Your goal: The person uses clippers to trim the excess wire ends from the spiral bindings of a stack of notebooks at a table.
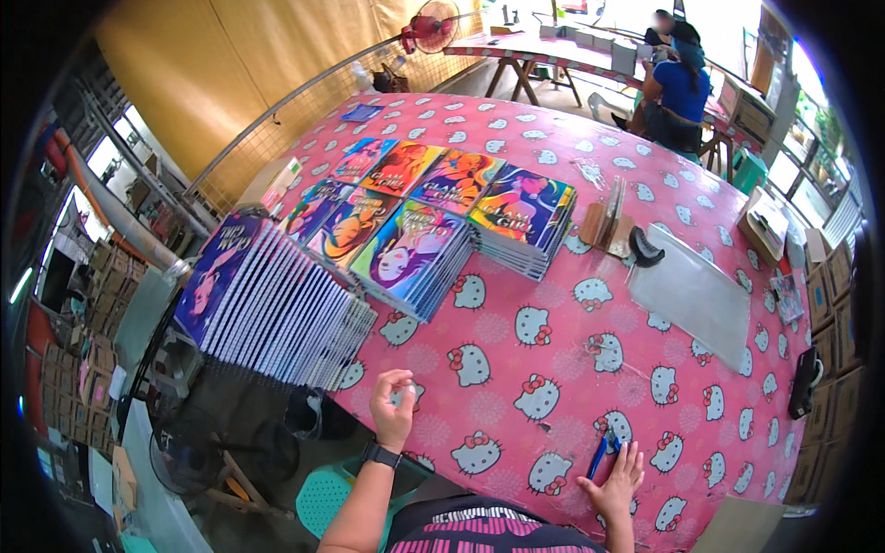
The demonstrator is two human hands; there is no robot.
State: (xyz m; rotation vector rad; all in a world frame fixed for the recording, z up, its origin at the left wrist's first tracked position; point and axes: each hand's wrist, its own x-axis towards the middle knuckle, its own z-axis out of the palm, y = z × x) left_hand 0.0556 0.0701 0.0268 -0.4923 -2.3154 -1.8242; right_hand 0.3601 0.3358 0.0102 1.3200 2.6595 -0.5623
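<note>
My left hand (393, 407), with a dark watch on the wrist, hovers over the near left edge of the table, its fingers loosely curled and nothing visible in them. My right hand (616, 486) rests on the pink tablecloth with fingers spread. Between its thumb and forefinger lies a blue-handled hand tool (601, 450), like small pliers or nippers; whether the fingers touch it I cannot tell. Beyond my left hand stands a tall leaning stack of spiral-bound notebooks (277, 300). Several shorter piles of colourful notebooks (419, 244) sit behind it.
A clear plastic sheet (696, 295) lies at right, beside a black curved object (646, 247) and a brown holder (604, 230). A black tool (805, 382) is at the right edge. A green stool (327, 498) stands below. A person in blue (684, 88) sits at another table.
</note>
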